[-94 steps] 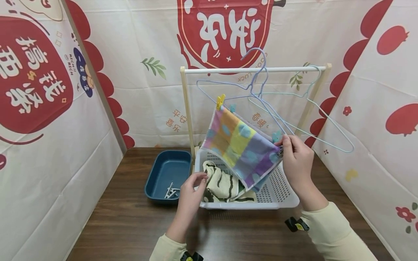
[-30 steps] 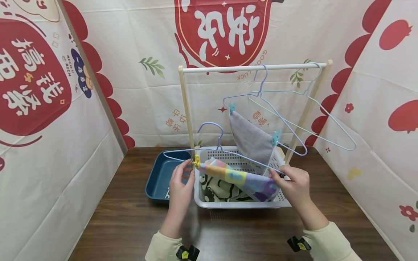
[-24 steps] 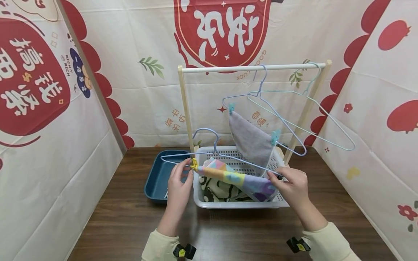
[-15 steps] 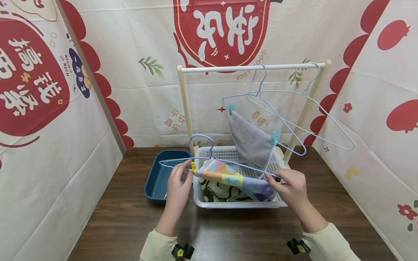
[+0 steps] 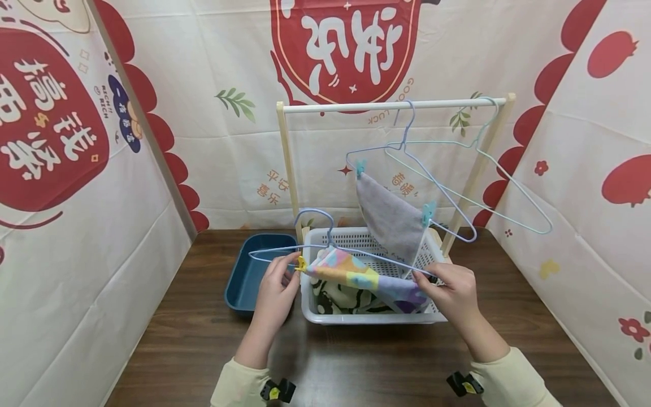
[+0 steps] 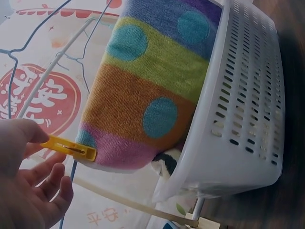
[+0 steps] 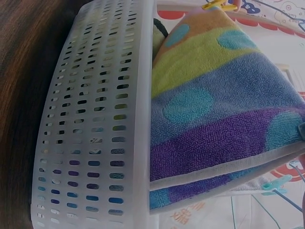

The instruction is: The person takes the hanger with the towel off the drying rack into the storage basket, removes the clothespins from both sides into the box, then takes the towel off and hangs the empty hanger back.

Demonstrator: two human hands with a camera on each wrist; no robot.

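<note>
My left hand (image 5: pixel 277 291) pinches the yellow clothespin (image 6: pixel 71 149), which bites one corner of the rainbow-checked towel (image 6: pixel 138 90). With thumb and fingers my right hand (image 5: pixel 452 291) grips the right end of a blue-purple hanger (image 5: pixel 376 255). A dark clip (image 7: pixel 302 130) shows at the towel's other corner, partly covered by that hand. The towel hangs from the hanger's lower bar, over and partly inside the white perforated basket (image 5: pixel 376 320). Below it in the basket lies a cream cloth with black stripes (image 5: pixel 341 295).
Behind the basket stands a rack with a white rod (image 5: pixel 346 107). A hanger with a grey cloth (image 5: pixel 389 217), held by light-blue clothespins (image 5: pixel 429 213), hangs there beside a mint-green hanger (image 5: pixel 524 206). A dark blue tray (image 5: pixel 239 282) sits left of the basket.
The hanger and towel have come down from in front of the rack to the basket, levelling out. My left hand has moved from the basket's edge to the yellow clothespin; lately both hands barely move.
</note>
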